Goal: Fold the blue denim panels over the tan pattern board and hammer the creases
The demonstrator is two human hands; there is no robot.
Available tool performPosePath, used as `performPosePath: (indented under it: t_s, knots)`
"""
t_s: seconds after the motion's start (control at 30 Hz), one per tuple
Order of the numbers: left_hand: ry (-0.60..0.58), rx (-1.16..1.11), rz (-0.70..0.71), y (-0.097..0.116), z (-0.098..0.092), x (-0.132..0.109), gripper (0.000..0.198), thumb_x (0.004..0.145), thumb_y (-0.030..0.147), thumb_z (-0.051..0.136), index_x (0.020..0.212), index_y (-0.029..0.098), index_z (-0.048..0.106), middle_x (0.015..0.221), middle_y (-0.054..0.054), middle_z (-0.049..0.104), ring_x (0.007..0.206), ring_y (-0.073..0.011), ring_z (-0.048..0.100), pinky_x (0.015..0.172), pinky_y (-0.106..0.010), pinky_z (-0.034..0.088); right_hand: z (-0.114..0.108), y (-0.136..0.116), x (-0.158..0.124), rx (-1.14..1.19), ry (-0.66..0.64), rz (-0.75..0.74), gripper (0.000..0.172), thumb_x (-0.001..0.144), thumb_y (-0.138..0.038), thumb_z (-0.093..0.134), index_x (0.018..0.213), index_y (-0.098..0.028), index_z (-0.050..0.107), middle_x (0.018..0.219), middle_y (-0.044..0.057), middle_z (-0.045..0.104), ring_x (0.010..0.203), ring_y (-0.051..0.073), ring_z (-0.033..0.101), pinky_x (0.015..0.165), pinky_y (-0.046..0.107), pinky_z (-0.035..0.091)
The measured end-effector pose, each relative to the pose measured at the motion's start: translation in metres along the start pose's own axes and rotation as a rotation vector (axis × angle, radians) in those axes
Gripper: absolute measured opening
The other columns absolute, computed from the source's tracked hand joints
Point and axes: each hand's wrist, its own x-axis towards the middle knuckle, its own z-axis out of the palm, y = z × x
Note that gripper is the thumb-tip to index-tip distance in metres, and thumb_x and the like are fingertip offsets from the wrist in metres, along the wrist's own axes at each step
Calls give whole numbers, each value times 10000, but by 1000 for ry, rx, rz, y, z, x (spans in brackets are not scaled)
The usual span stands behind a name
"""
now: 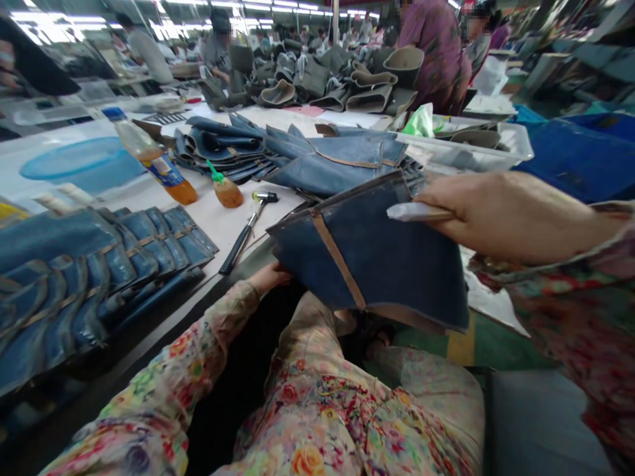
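Note:
A dark blue leather piece [397, 258] with a brown strip across it is held up, tilted, above my lap. My right hand [496, 211] grips its upper right edge, with one white-tipped finger stretched over the front face. At the piece's left corner is my left hand [270, 276], its fingers closed at the edge and partly hidden behind the leather. A hammer [245, 235] with a dark handle lies on the table near my left hand. Just behind the held piece rests a pile of similar blue leather pieces [342, 158].
Overlapping blue leather pieces [124, 258] line the table's left side. An orange drink bottle [153, 158] and a small green-tipped bottle [227, 188] stand near the hammer. At right are a white plastic bin [518, 151] and blue sheeting [575, 152]. People work beyond grey-green pieces [317, 79].

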Motion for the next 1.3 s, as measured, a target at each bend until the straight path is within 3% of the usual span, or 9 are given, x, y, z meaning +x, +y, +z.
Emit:
performPosePath:
  t_s: [0.13, 0.23, 0.37, 0.47, 0.6, 0.7, 0.97, 1.1, 1.3]
  knots:
    - [-174, 87, -32, -30, 58, 7, 201, 534, 246, 663, 693, 135, 613, 630, -24, 617, 635, -198, 590, 583, -332, 503, 57, 15, -23, 109, -234, 55, 359, 854, -464, 440, 680, -190, 594, 577, 3, 568, 481, 120, 518, 437, 231, 280]
    - [-257, 148, -10, -33, 77, 9, 119, 543, 181, 646, 654, 141, 630, 586, -11, 609, 609, -194, 578, 586, -321, 497, 108, 27, -58, 218, -339, 187, 316, 824, -420, 470, 634, -200, 592, 548, 3, 569, 484, 133, 538, 431, 220, 288]
    - [-218, 198, 50, -22, 57, 13, 179, 587, 200, 619, 758, 149, 628, 717, -30, 653, 709, -200, 596, 689, -333, 499, 166, 24, -123, 422, -432, 350, 261, 814, -363, 462, 653, -197, 583, 584, 2, 596, 554, 144, 581, 504, 226, 394]
    - [-59, 253, 118, -3, 35, 13, 263, 704, 280, 539, 926, 150, 595, 880, -57, 649, 855, -212, 585, 821, -374, 461, 192, 1, -167, 608, -234, 386, 316, 860, -410, 385, 748, -190, 581, 744, 37, 641, 692, 158, 612, 634, 255, 478]
    - [180, 506, 443, 30, 45, -1, 273, 825, 272, 414, 1012, 156, 576, 1007, -79, 619, 959, -202, 558, 899, -362, 419, 211, -48, -197, 689, 133, 581, 321, 869, -402, 395, 1017, -182, 575, 1137, 106, 589, 1028, 210, 569, 884, 336, 467]
    - [94, 666, 716, 49, 88, -15, 267, 850, 217, 401, 1041, 171, 582, 1060, -71, 613, 1009, -184, 540, 934, -347, 401, 222, -79, -202, 722, 300, 710, 327, 873, -357, 410, 1111, -176, 544, 1233, 114, 527, 1117, 215, 519, 951, 365, 437]
    - [-3, 919, 1000, 63, 203, -18, 366, 878, 208, 387, 1227, 184, 494, 1257, -53, 524, 1180, -171, 435, 1097, -390, 197, 231, -94, -207, 690, 302, 701, 409, 879, -276, 383, 1275, -197, 445, 1332, 101, 437, 1184, 220, 463, 1005, 386, 398]
    - [11, 1019, 1050, 57, 221, -11, 406, 904, 257, 357, 1290, 156, 429, 1328, -63, 462, 1238, -185, 381, 1093, -393, 214, 232, -95, -207, 689, 331, 712, 416, 880, -254, 382, 1288, -190, 427, 1333, 106, 434, 1197, 211, 449, 1020, 388, 380]
    - [32, 1122, 1094, 47, 215, -15, 453, 908, 307, 362, 1341, 177, 362, 1379, -52, 401, 1300, -191, 302, 1090, -387, 224, 236, -97, -206, 697, 358, 730, 427, 881, -269, 382, 1302, -207, 422, 1333, 98, 437, 1173, 219, 475, 988, 379, 416]
